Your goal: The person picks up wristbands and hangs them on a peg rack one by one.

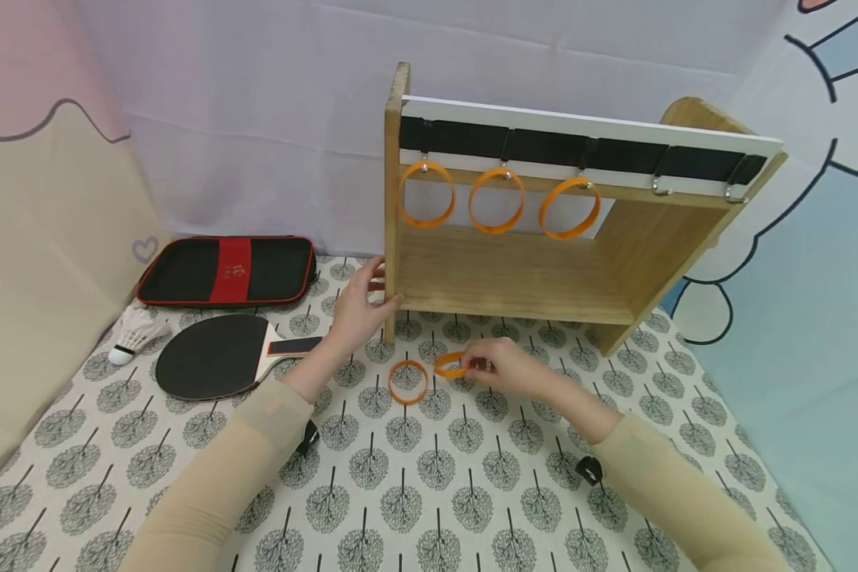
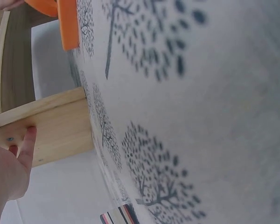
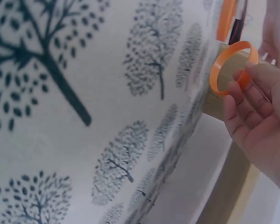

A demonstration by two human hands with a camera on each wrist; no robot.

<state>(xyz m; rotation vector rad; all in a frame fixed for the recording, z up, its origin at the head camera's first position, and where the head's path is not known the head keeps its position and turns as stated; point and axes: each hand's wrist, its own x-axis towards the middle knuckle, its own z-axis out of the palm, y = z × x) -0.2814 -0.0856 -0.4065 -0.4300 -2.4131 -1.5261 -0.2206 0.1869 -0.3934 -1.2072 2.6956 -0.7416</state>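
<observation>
My left hand [image 1: 357, 306] holds the left side panel of a wooden shelf [image 1: 515, 266], thumb at the front edge and fingers against the outer face. In the right wrist view, my right hand [image 3: 261, 107] pinches an orange ring [image 3: 216, 74] between thumb and fingers. That ring is close over the tablecloth in front of the shelf. A second orange ring [image 1: 407, 383] lies flat on the cloth just left of it. Three more rings, a left one [image 1: 427, 223], a middle one [image 1: 496, 229] and a right one [image 1: 570, 233], hang from hooks along the shelf's top rail.
Two bare hooks, one [image 1: 661, 188] beside the other [image 1: 736, 196], are at the rail's right end. On the left lie a black table tennis paddle [image 1: 213, 357], a shuttlecock [image 1: 134, 334] and a black-and-red case [image 1: 272, 270]. Tree-patterned cloth [image 1: 429, 508] covers the table.
</observation>
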